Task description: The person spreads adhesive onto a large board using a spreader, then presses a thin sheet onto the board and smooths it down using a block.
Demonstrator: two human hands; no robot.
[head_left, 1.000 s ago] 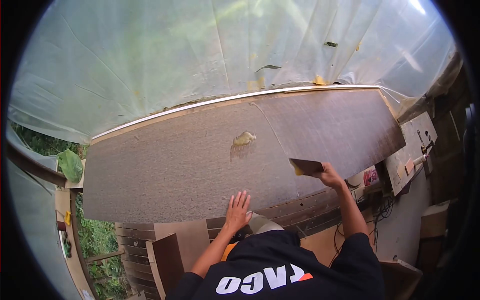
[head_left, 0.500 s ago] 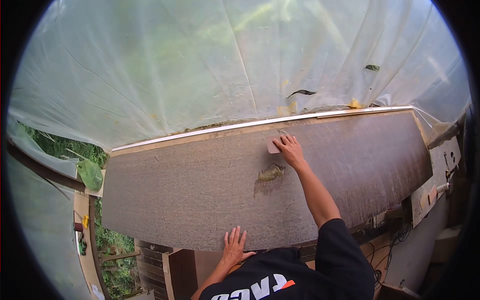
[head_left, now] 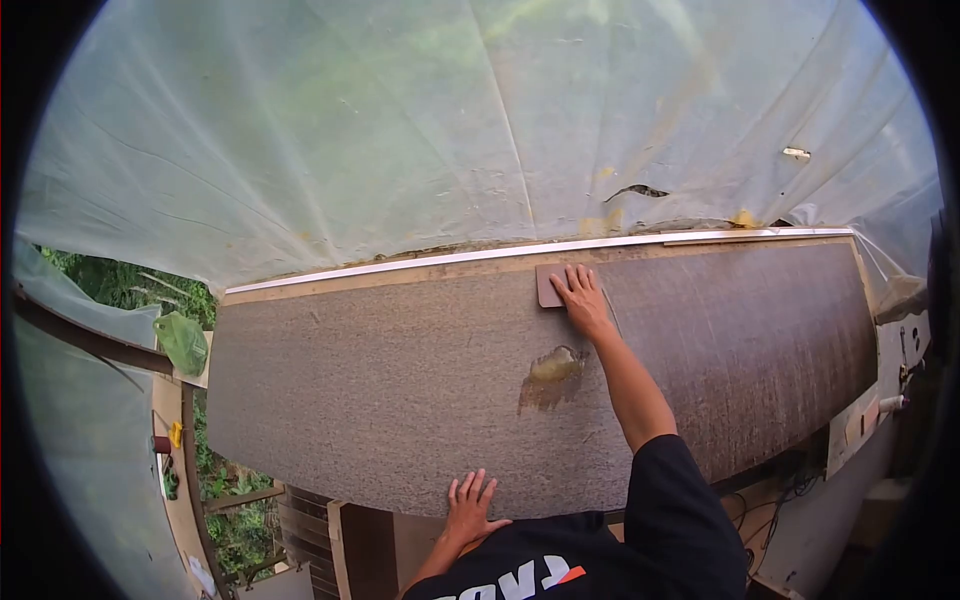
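Note:
A long speckled grey-brown panel (head_left: 400, 400) lies in front of me, its right part darker and glossier. At its far edge my right hand (head_left: 582, 300) grips a thin, flat brown spreader (head_left: 549, 287) with rounded corners, held against the surface. Nearer to me is a yellowish, wet-looking puddle (head_left: 555, 367) with streaks running down from it. My left hand (head_left: 469, 508) rests on the near edge of the panel, fingers apart and holding nothing.
A white strip (head_left: 450, 261) runs along the panel's far side, below hanging translucent plastic sheeting (head_left: 400, 130). At the left end sits a green plastic bag (head_left: 181, 343). Cables (head_left: 790, 492) hang below on the right. A white roll (head_left: 893, 403) lies at the right.
My right hand has moved the spreader slightly farther away, up to the panel's far edge. The view has shifted a little. My left hand stays at the near edge.

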